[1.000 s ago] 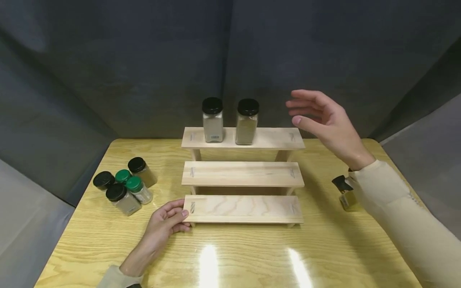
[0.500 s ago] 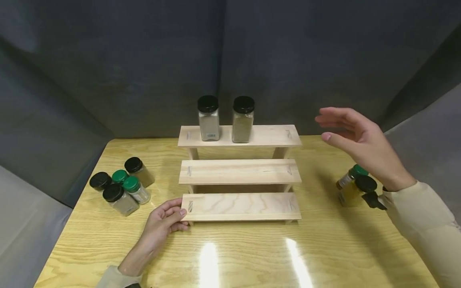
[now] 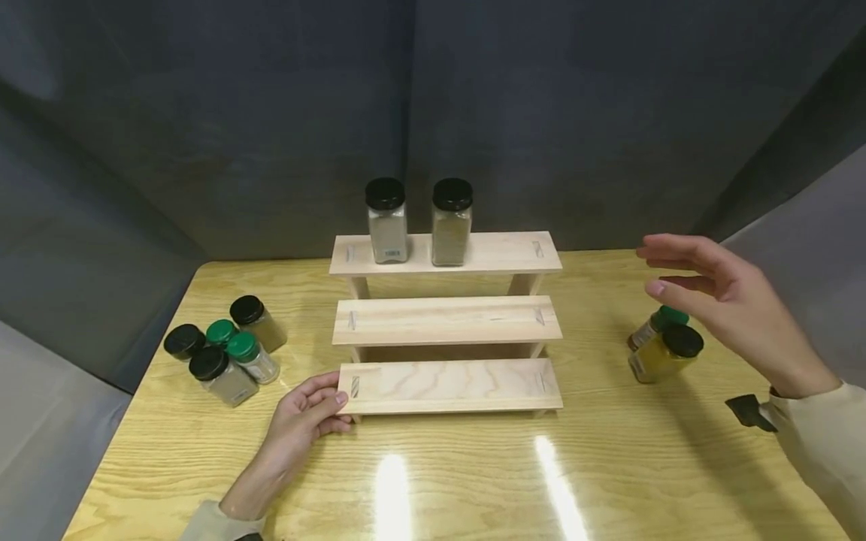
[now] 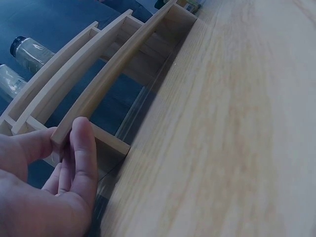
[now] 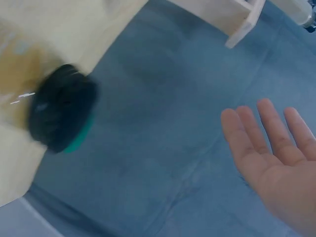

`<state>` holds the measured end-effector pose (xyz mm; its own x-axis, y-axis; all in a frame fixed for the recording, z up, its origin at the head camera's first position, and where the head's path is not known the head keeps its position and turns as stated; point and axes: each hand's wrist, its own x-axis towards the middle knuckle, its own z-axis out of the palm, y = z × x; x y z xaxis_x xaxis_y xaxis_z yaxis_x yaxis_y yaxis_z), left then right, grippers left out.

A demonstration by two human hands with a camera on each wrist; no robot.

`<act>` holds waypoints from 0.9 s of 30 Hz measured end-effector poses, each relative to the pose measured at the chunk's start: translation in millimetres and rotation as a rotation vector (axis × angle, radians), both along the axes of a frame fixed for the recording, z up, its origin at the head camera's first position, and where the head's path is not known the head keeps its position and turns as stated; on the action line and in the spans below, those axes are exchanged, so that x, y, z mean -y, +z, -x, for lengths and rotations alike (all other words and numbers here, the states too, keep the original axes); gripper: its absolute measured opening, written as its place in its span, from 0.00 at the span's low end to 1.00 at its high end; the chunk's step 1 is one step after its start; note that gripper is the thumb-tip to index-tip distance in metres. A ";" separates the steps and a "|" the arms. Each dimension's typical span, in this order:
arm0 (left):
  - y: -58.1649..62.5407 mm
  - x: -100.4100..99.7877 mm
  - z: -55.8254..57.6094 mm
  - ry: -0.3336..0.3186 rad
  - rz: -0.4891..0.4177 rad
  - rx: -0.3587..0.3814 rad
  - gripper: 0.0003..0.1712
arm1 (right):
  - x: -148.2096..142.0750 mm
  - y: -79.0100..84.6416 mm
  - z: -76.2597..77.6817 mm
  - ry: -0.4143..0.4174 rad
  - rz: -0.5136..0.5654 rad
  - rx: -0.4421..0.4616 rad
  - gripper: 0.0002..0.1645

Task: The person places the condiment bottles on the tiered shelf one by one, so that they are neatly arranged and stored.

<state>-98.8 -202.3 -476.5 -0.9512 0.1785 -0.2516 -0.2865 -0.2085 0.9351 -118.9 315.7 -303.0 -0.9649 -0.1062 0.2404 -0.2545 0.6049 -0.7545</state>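
A three-tier wooden shelf rack (image 3: 446, 323) stands mid-table. My left hand (image 3: 301, 421) pinches the left end of its lowest board, thumb on top and fingers beneath, as the left wrist view also shows. Two spice jars with black lids, a pale one (image 3: 389, 225) and a brownish one (image 3: 451, 229), stand on the top tier. My right hand (image 3: 737, 308) is in the air at the right with fingers extended, holding nothing. Closest to it are a jar with yellow contents and a black lid (image 3: 659, 357) and a smaller green-lidded jar (image 3: 655, 327) behind it.
At the table's left, several jars cluster together, among them a black-lidded jar (image 3: 226, 376) and a green-lidded jar (image 3: 255, 359). Dark curtains (image 3: 541, 113) hang behind the wooden table (image 3: 473, 473).
My right hand has moved right and down, away from the top shelf toward the jars at the right, uncovering them. My left hand keeps its hold on the lowest board. The view shifts slightly.
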 end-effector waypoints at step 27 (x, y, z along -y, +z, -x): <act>-1.2 -0.1 0.2 -0.005 0.002 -0.005 0.29 | -40.3 -73.1 -35.1 -0.229 0.084 -0.024 0.42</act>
<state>-99.0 -202.2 -477.7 -0.9517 0.1827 -0.2469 -0.2825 -0.2050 0.9371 -83.7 356.0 -376.1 -0.9553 0.1360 0.2625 -0.1366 0.5845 -0.7998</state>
